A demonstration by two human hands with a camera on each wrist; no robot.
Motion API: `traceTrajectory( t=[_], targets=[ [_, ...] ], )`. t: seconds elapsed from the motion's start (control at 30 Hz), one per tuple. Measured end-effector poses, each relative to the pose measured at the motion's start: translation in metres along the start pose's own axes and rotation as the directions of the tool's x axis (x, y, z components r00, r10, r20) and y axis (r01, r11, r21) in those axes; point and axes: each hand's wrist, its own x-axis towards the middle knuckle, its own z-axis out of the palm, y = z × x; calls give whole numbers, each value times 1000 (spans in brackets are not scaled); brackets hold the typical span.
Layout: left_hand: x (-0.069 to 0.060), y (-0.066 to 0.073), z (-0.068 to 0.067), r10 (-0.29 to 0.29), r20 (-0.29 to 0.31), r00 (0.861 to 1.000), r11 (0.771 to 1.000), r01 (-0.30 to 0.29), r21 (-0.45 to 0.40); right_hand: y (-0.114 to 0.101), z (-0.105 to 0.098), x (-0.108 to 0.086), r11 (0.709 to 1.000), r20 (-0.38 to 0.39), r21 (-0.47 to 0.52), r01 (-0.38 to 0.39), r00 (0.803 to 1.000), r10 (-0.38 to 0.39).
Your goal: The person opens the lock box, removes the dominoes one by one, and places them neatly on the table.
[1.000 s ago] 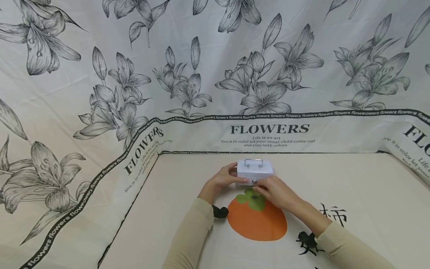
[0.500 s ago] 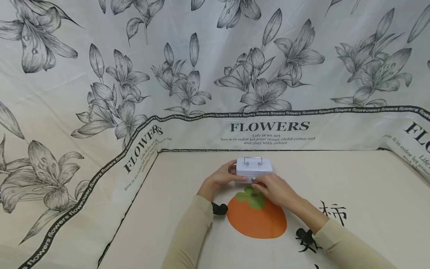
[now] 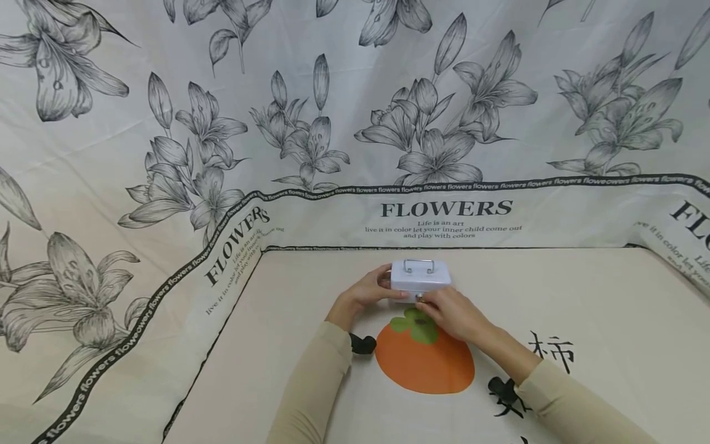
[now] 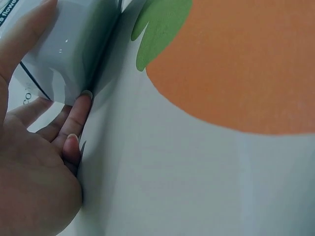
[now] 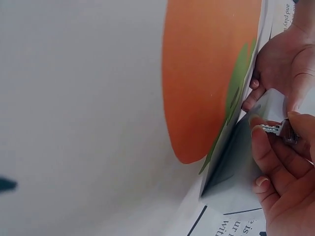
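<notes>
Between both hands (image 3: 366,292) (image 3: 456,313), white box (image 3: 420,279), front partly hidden, key (image 5: 270,129) partly covered

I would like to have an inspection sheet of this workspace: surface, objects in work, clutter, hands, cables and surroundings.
Surface: pale cloth printed with an orange persimmon and dark characters.
Objects in work: white box resting on the cloth beyond the persimmon, lid looks closed; small key with silver teeth at its front, its engagement with the lock not clear.
Clutter: nothing seen.
Hands: left hand grips the box's left end; right hand pinches the key.
Cables: nothing seen.
Surroundings: curtain with grey lilies and "FLOWERS" lettering behind and at both sides; a black device at each wrist.
</notes>
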Motion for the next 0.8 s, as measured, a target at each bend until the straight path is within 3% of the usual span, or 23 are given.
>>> traceTrajectory(
  t=[0.53,0.8],
  targets=[
    [-1,1,0,-1,8,1000,1000,0,22,1,2,-1,1000,-22,14,21,1000,-21],
    [-2,0,1,9,-2,1000,1000,-9,23,1,3,-3,993,-23,121,-6,1000,9]
  ],
)
